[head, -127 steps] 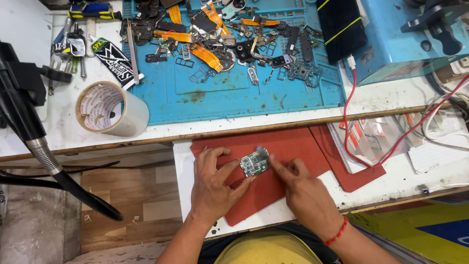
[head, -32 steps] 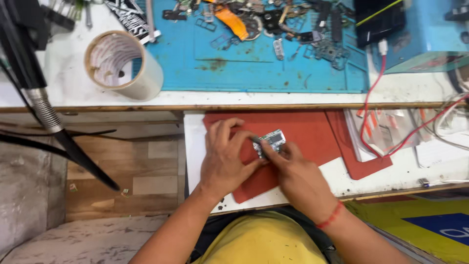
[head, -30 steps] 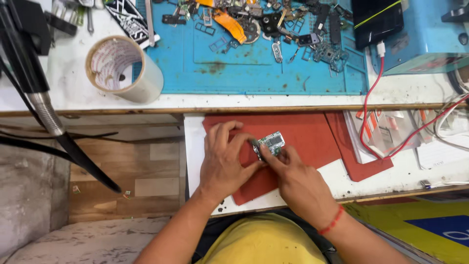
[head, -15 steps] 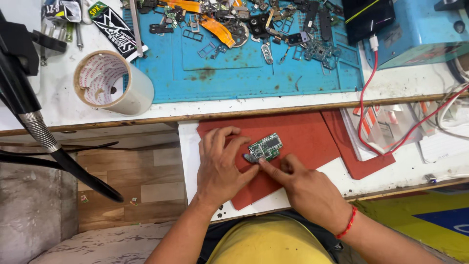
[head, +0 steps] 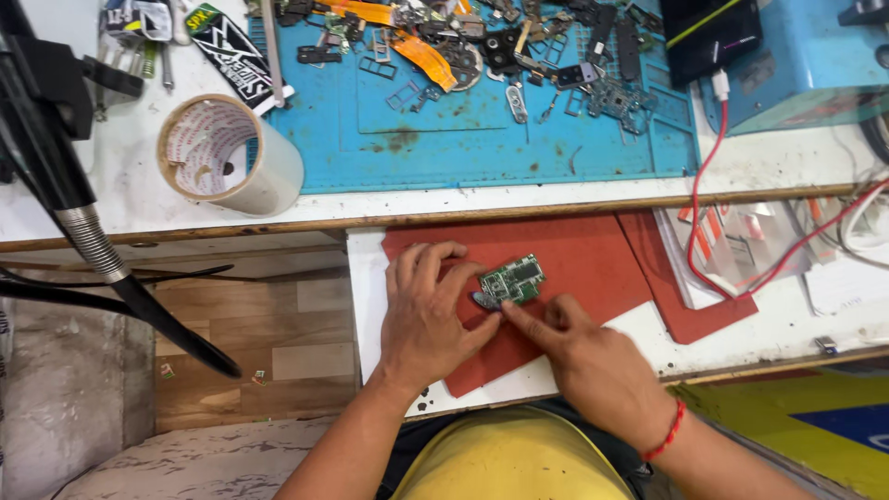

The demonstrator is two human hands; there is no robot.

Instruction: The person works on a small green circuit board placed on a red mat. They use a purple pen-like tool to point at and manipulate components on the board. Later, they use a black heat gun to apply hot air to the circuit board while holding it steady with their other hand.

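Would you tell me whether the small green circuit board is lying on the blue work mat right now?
No, the green circuit board lies on the red mat, between the left hand and right hand.

Bare forearms, yellow shirt

The left hand (head: 428,319) is unadorned; the right hand (head: 593,370) has a thin red thread bracelet (head: 669,433) at its wrist.
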